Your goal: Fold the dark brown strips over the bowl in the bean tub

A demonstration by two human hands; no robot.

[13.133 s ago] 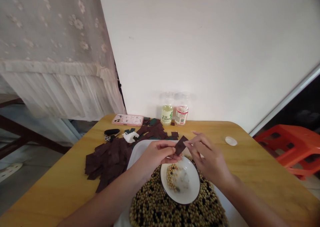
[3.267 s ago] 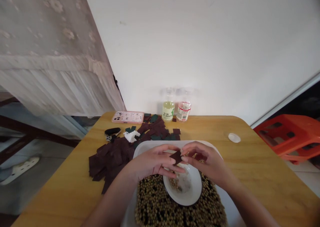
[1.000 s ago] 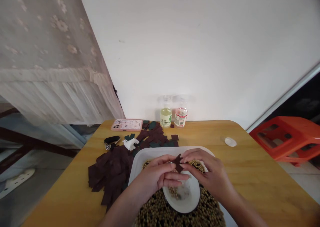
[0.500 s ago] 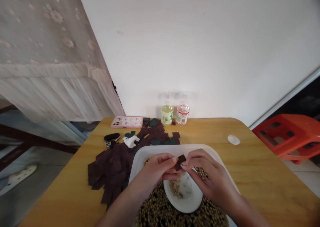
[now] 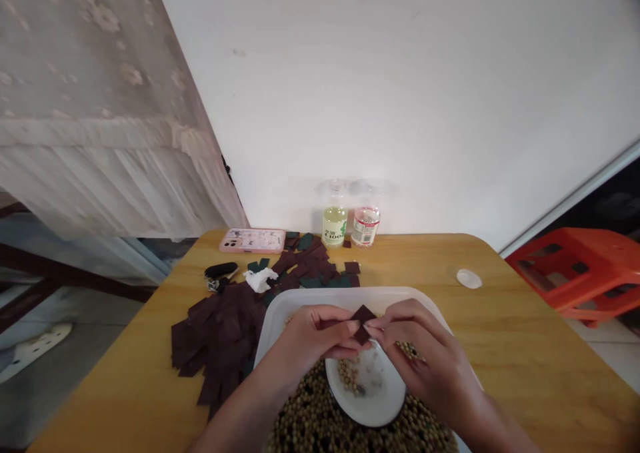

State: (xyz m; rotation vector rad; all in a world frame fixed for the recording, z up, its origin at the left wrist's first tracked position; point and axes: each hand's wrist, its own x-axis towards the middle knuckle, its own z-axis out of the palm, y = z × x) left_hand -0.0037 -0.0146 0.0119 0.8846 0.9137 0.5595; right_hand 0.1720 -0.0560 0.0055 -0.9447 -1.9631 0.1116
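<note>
Between my two hands is a small dark brown square (image 5: 364, 315), one corner pointing up. My left hand (image 5: 317, 336) pinches its left side between thumb and fingers. The fingertips of my right hand (image 5: 423, 346) are pressed together on its right side; whether they hold anything else is too small to tell. Below the hands a white dish (image 5: 370, 406) holds some small tan balls (image 5: 347, 376). The dish rests on many brownish-gold balls (image 5: 310, 413) inside a white tub (image 5: 295, 298).
A heap of dark brown squares (image 5: 227, 336) lies left of the tub. Behind it are crumpled tissue (image 5: 260, 280), a black key fob (image 5: 221, 270) and a pink-cased phone (image 5: 253, 240). Two bottles (image 5: 335, 223) stand by the wall. A white lid (image 5: 469, 278) lies right, near a red stool (image 5: 575, 266).
The brown square has turned so that more of its face shows, as a diamond. My right hand has shifted slightly to the right; my left hand stays on the square.
</note>
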